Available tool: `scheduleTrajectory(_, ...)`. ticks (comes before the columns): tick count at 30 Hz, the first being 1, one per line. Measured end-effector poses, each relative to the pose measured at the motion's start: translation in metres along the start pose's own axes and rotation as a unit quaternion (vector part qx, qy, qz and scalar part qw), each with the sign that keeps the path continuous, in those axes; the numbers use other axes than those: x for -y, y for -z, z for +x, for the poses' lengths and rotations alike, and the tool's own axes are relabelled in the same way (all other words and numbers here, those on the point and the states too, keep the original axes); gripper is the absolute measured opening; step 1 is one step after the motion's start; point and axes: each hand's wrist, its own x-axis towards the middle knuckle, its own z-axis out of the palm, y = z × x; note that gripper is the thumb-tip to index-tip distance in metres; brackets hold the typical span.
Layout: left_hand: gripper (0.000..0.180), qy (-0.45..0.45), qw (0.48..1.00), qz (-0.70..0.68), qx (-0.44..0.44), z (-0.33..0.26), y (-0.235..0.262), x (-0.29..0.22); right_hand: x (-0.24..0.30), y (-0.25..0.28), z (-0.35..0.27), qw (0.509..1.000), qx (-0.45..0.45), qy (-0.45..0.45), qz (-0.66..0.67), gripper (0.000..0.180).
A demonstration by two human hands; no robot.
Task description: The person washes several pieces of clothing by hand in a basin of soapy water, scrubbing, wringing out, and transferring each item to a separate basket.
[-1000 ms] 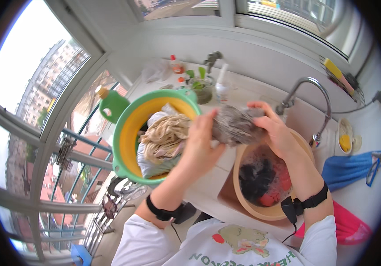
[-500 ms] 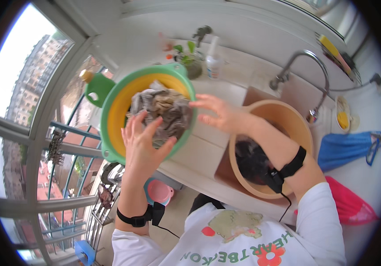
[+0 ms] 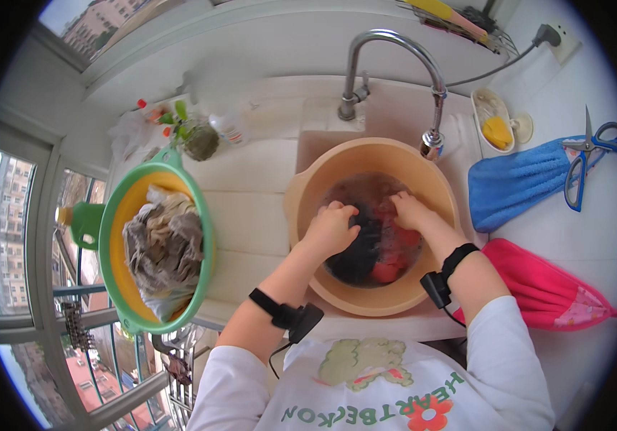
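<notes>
A peach-coloured round basin (image 3: 434, 187) stands in the sink, holding murky water with dark cloth (image 3: 357, 248) and red cloth (image 3: 393, 262) soaking in it. Over the dark cloth is my left hand (image 3: 331, 230), its fingers loosely bent and apart with nothing between them. My right hand (image 3: 414, 212) reaches in from the right side, its fingers apart at the water beside the red cloth; the fingertips are partly hidden. To the left, a green-and-yellow basin (image 3: 206, 244) contains a heap of crumpled grey and beige cloth (image 3: 165, 241), which neither hand touches.
A curved metal faucet (image 3: 394, 36) arches over the sink. On the right wall are a soap dish (image 3: 482, 108), a blue towel (image 3: 516, 187), scissors (image 3: 582, 161) and a pink towel (image 3: 538, 287). A potted plant (image 3: 199, 140) and a green jug (image 3: 86, 224) stand at the left.
Both hands have left the cloth heap in the green-and-yellow basin and moved right, into the peach basin. The view has swung toward the sink.
</notes>
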Motion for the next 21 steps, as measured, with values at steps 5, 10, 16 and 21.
scheduleTrajectory(5, 0.046, 0.142, 0.975, 0.128, 0.114, 0.035, -0.069, 0.009, 0.003, -0.024, -0.008, 0.995, 0.061, -0.074, 0.004, 0.072)
scheduleTrajectory(10, 0.036, 0.123, 0.922, 0.282, 0.237, 0.053, -0.095, 0.029, 0.013, -0.004, -0.007, 1.000, -0.008, 0.022, 0.002, 0.060)
scheduleTrajectory(16, 0.015, 0.000, 0.997, 0.008, 0.083, 0.057, -0.046, 0.007, 0.007, -0.008, 0.005, 0.910, 0.008, 0.195, 0.366, 0.073)
scheduleTrajectory(21, 0.013, 0.029, 0.960, -0.276, -0.024, 0.049, 0.009, -0.023, 0.020, 0.014, -0.006, 0.809, 0.153, 0.255, 0.506, 0.080)
